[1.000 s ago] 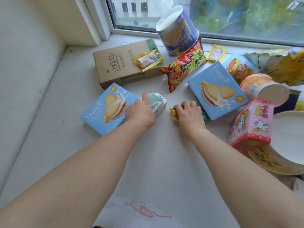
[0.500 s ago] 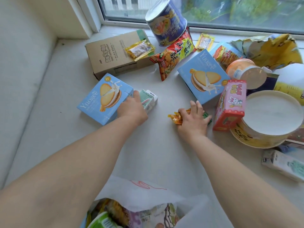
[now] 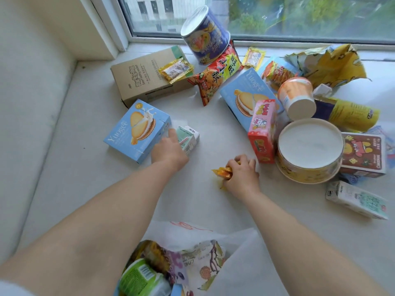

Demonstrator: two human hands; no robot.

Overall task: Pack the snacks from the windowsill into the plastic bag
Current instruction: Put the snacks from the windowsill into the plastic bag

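Note:
My left hand (image 3: 170,151) grips a small green and white drink carton (image 3: 189,137) lying on the white windowsill (image 3: 89,171), right beside a blue biscuit box (image 3: 136,130). My right hand (image 3: 241,175) is closed on a small orange snack packet (image 3: 222,173), low over the sill. The white plastic bag (image 3: 213,233) lies open at the bottom of the view, with several packets inside it.
Behind the hands lie a brown cardboard box (image 3: 145,75), a blue can (image 3: 206,40), a red chip bag (image 3: 218,75), a second blue biscuit box (image 3: 245,92), a pink carton (image 3: 261,131), a large round tub (image 3: 310,150), a cup (image 3: 297,98) and another drink carton (image 3: 357,199).
My right hand has pulled back toward me with the orange packet. The view has tilted down, so the open bag and more snacks at the right have come into sight.

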